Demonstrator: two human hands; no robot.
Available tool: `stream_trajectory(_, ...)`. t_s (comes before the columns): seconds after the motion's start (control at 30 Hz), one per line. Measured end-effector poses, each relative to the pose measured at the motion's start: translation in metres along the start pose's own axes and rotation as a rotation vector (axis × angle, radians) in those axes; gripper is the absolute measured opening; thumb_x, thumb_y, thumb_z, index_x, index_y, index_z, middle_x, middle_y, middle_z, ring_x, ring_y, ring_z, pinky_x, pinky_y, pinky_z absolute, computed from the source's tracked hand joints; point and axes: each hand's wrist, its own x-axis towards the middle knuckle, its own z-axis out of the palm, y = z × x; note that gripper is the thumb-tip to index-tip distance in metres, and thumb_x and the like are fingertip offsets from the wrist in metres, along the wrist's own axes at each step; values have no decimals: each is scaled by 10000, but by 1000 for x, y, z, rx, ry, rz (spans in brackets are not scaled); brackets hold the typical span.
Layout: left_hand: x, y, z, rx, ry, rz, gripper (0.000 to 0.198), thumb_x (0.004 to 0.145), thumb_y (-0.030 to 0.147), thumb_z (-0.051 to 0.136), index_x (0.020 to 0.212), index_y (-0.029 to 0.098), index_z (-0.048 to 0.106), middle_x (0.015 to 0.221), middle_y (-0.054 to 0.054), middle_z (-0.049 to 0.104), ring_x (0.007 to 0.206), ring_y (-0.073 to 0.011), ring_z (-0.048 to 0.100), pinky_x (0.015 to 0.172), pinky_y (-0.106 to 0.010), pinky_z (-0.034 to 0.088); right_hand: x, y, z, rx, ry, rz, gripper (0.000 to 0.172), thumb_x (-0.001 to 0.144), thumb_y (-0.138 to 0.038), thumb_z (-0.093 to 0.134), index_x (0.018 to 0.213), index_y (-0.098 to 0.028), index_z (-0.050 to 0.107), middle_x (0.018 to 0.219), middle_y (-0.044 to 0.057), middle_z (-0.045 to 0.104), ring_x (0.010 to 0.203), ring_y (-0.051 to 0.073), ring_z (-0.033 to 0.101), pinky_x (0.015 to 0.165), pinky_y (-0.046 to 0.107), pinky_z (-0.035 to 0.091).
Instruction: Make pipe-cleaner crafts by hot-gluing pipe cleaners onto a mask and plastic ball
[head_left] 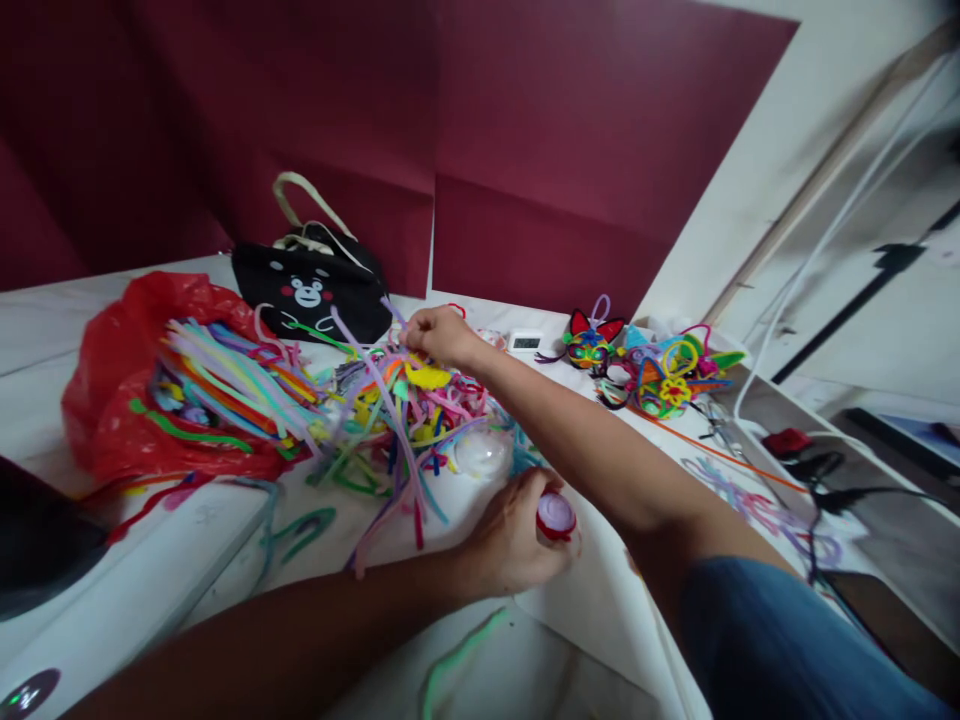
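My left hand [521, 535] is closed around a small round lilac piece with a red rim [556, 514], its flat lilac face turned up. Farther away, my right hand [442, 337] is at the back of a tangled heap of pipe cleaners [390, 400]. Its fingers are bent together among the strands, and what they grip, if anything, is hidden. A yellow piece [427, 376] lies just below those fingers. Between the two hands sits a clear, shiny round thing [484, 452].
A red plastic bag [112, 400] full of pipe cleaners lies left, with a black bear-faced bag [307, 290] behind. Finished colourful pipe-cleaner figures [589, 345] stand right of a small digital display [525, 342]. A long white box [150, 570] and a green pipe cleaner [461, 655] are near me.
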Motion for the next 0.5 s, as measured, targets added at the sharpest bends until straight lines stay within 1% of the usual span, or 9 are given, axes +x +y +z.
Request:
stream_trajectory(0.1, -1, 1, 0, 10, 5, 3, 465, 610, 169, 654, 1050, 191, 507, 1060, -81, 623, 994, -266, 598, 868, -385, 495, -4, 12, -22, 119, 79, -20, 221, 868, -253, 552, 663, -173, 525, 543, -34, 574, 528, 103, 570, 514, 205, 427)
stream_trajectory(0.2, 0, 0, 0, 1, 3, 20, 509, 591, 128, 632, 1079, 187, 501, 1079, -82, 615, 1025, -260, 587, 894, -383, 483, -11, 23, -36, 209, 148, -43, 195, 840, -248, 590, 681, -185, 495, 544, -50, 568, 527, 100, 578, 516, 200, 436)
stream_trajectory(0.27, 1, 0, -1, -7, 0, 27, 531, 588, 111, 618, 1101, 180, 498, 1090, -85, 612, 1033, -255, 586, 908, -382, 476, -18, 30, -41, 260, 167, -50, 186, 829, -238, 599, 698, -194, 476, 561, -53, 580, 531, 106, 592, 522, 208, 455)
stream_trajectory(0.37, 2, -2, -1, -12, 1, 39, 538, 578, 98, 610, 1100, 175, 503, 1089, -84, 610, 1030, -249, 586, 910, -374, 475, -28, 38, -46, 336, 140, -30, 181, 841, -192, 567, 728, -212, 427, 569, -58, 599, 508, 112, 606, 499, 220, 483)
stream_trajectory(0.5, 1, -5, 0, -22, 10, 54, 545, 569, 83, 597, 1095, 187, 498, 1091, -70, 608, 1045, -240, 582, 926, -359, 468, -39, 45, -47, 451, 89, 18, 201, 866, -155, 539, 778, -235, 377, 536, -86, 576, 485, 122, 626, 473, 242, 526)
